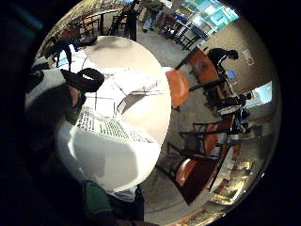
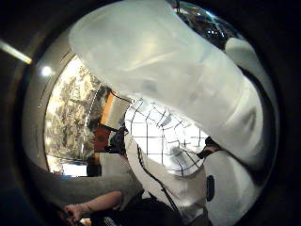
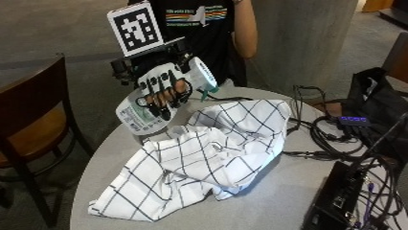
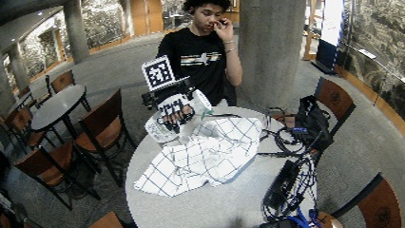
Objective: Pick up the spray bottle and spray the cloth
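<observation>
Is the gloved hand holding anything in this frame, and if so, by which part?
Yes. The gloved right hand grips the spray bottle around its body, fingers curled over the label side, lifted above the table beside the checked cloth.

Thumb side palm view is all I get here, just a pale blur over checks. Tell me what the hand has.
Observer: The gloved right hand grips a white spray bottle, lifted off the table.
Operator: Give me the bottle's tilt.
Observer: It slants, base low toward the wooden chair, nozzle end up toward the person.
Operator: Place the cloth.
Observer: The checked cloth lies crumpled on the table, beside and below the bottle.
</observation>
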The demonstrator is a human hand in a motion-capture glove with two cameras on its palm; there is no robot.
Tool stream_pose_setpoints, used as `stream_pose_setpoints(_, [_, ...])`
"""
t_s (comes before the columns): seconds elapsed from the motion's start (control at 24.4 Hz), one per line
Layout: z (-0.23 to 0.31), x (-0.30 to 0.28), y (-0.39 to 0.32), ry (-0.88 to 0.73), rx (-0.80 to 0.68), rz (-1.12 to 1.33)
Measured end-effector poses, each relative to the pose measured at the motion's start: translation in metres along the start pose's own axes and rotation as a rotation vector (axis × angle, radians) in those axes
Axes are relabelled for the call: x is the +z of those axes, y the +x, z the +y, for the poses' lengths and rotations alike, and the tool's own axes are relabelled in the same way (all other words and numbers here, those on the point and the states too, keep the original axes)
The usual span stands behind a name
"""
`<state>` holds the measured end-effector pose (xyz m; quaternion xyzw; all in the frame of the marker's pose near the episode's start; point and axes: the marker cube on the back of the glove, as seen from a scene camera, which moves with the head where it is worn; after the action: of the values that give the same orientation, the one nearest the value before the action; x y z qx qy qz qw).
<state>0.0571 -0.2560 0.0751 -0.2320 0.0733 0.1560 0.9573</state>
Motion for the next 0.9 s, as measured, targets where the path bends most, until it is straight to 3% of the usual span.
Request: stream_pose_setpoints(0.9, [0.014,-0.008,-0.005,-0.058,-0.012,0.153])
